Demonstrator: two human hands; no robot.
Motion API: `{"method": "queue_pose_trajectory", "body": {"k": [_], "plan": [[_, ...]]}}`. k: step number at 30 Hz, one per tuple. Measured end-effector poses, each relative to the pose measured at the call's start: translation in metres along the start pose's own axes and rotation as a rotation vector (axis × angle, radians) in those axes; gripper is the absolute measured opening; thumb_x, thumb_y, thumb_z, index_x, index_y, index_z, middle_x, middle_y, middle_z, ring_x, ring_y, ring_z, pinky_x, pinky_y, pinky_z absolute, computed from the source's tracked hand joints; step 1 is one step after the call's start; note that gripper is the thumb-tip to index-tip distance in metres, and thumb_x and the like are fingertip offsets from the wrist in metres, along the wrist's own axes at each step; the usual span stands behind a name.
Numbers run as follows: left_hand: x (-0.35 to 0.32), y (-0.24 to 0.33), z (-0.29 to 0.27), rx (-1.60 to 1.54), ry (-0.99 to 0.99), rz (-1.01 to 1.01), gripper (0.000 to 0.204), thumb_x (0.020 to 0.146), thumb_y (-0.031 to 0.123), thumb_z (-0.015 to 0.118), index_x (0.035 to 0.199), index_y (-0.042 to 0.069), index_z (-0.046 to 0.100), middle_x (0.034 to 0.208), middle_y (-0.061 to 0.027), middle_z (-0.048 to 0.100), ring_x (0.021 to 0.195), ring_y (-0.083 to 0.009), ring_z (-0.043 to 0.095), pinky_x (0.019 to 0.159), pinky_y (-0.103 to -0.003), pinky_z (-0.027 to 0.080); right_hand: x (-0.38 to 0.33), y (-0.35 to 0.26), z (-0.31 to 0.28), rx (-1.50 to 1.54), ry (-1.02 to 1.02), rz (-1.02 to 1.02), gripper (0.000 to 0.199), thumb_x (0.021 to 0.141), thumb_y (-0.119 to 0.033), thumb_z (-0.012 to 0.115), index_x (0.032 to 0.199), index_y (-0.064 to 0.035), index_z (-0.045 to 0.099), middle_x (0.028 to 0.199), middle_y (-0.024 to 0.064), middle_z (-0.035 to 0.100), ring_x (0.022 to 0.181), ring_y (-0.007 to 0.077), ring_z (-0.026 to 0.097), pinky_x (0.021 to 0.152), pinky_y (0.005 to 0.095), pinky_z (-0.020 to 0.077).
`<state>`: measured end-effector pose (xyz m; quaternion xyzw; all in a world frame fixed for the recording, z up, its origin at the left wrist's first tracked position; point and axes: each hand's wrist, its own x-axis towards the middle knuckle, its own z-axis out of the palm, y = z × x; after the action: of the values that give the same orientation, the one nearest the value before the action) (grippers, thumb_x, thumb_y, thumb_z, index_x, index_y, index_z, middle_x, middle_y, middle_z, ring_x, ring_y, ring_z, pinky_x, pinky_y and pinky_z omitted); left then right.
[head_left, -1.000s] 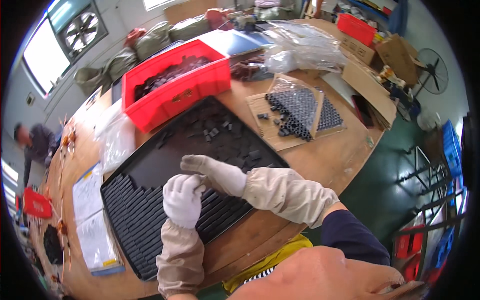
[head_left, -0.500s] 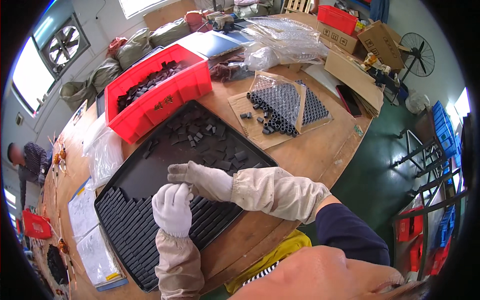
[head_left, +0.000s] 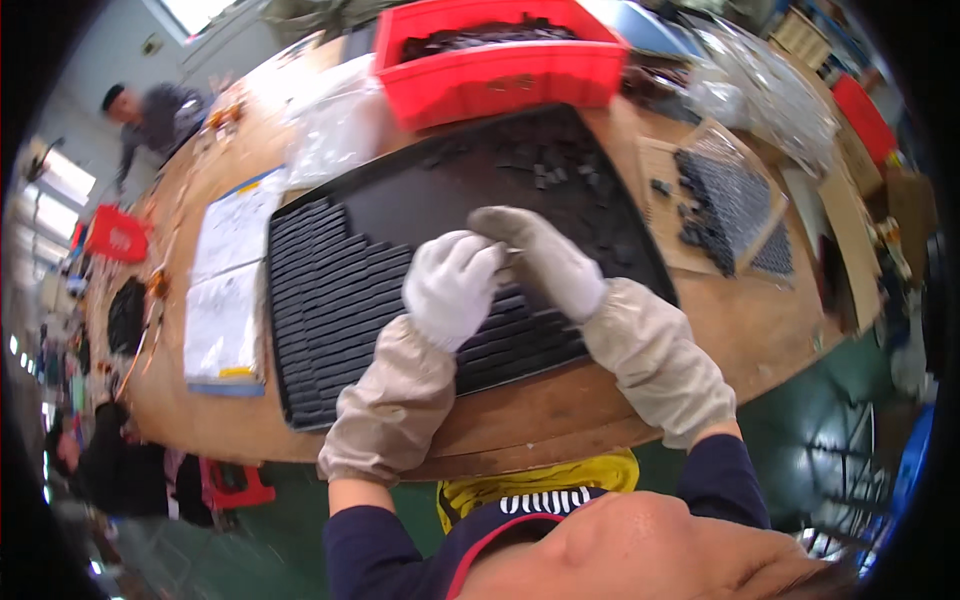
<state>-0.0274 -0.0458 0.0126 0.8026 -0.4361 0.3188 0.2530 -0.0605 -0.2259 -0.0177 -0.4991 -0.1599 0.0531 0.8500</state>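
My left hand (head_left: 452, 288), in a white glove, has its fingers curled in over a black tray (head_left: 420, 185). Against its fingertips are the bent fingers of my right hand (head_left: 545, 258), whose glove is greyer. Anything pinched between them is too small or hidden to make out. Below and left of the hands, short black tube pieces (head_left: 325, 300) lie side by side in slanting rows in the tray. Loose black pieces (head_left: 560, 170) are scattered at its far right. The gloves and forearms cover part of the rows.
Beyond the tray stands a red bin (head_left: 500, 85) of black pieces. Papers (head_left: 225, 290) lie left, near a clear plastic bag (head_left: 340, 125). At right, cardboard (head_left: 660, 190) carries upright black tubes (head_left: 735, 205) under plastic wrap. A co-worker (head_left: 160, 115) is at the far left.
My view has turned, so the tray and table appear rotated and the bin sits higher in the picture. Both hands remain together over the tray, with their fingers still closed.
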Motion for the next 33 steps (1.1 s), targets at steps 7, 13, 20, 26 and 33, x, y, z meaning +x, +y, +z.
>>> {"method": "queue_pose_trajectory", "body": {"k": [7, 13, 20, 26, 33], "plan": [[-0.005, -0.016, 0.005, -0.101, 0.008, -0.082, 0.039, 0.079, 0.020, 0.081, 0.114, 0.014, 0.065, 0.104, -0.0064, 0.066, 0.099, -0.0306, 0.064, 0.085, -0.043, 0.052, 0.013, -0.049, -0.052, -1.521, 0.395, -0.448, 0.039, 0.090, -0.010, 0.069, 0.128, -0.0106, 0.064, 0.123, 0.0119, 0.068, 0.110, 0.0318, 0.066, 0.097, 0.0424, 0.0518], [0.005, -0.047, 0.004, -0.020, -0.184, -0.119, 0.035, 0.083, 0.020, 0.077, 0.115, 0.014, 0.064, 0.109, -0.0080, 0.067, 0.108, -0.0319, 0.064, 0.091, -0.044, 0.053, 0.017, -0.036, -0.121, -1.886, 0.527, -0.321, 0.055, 0.088, -0.010, 0.067, 0.142, -0.0146, 0.054, 0.140, 0.0107, 0.059, 0.121, 0.0351, 0.060, 0.105, 0.0457, 0.0464], [0.059, -0.134, 0.027, 0.294, -0.404, -0.317, 0.058, 0.089, 0.033, 0.071, 0.139, 0.009, 0.054, 0.141, -0.0189, 0.056, 0.132, -0.0383, 0.052, 0.111, -0.050, 0.043, 0.021, -0.046, -0.110, -1.949, 0.480, -0.182, 0.035, 0.088, -0.009, 0.063, 0.122, -0.0138, 0.071, 0.128, 0.0129, 0.069, 0.120, 0.0322, 0.063, 0.105, 0.0469, 0.0485], [0.039, -0.180, 0.060, 0.180, -0.577, -0.540, 0.072, 0.092, 0.044, 0.065, 0.152, 0.013, 0.041, 0.158, -0.0291, 0.031, 0.135, -0.0494, 0.044, 0.114, -0.051, 0.038, 0.031, -0.028, -0.118, -1.995, 0.584, -0.298, 0.012, 0.079, -0.015, 0.066, 0.090, -0.0173, 0.072, 0.094, 0.0043, 0.070, 0.096, 0.0266, 0.066, 0.090, 0.0448, 0.0502], [0.046, -0.179, 0.091, 0.299, -0.664, -0.324, 0.033, 0.099, 0.024, 0.057, 0.128, 0.009, 0.058, 0.128, -0.0193, 0.060, 0.117, -0.0422, 0.057, 0.097, -0.053, 0.049, 0.017, -0.015, -0.131, -2.051, 0.685, -0.273, 0.015, 0.084, -0.018, 0.063, 0.098, -0.0209, 0.067, 0.100, 0.0005, 0.067, 0.108, 0.0233, 0.062, 0.111, 0.0477, 0.0364]]}}
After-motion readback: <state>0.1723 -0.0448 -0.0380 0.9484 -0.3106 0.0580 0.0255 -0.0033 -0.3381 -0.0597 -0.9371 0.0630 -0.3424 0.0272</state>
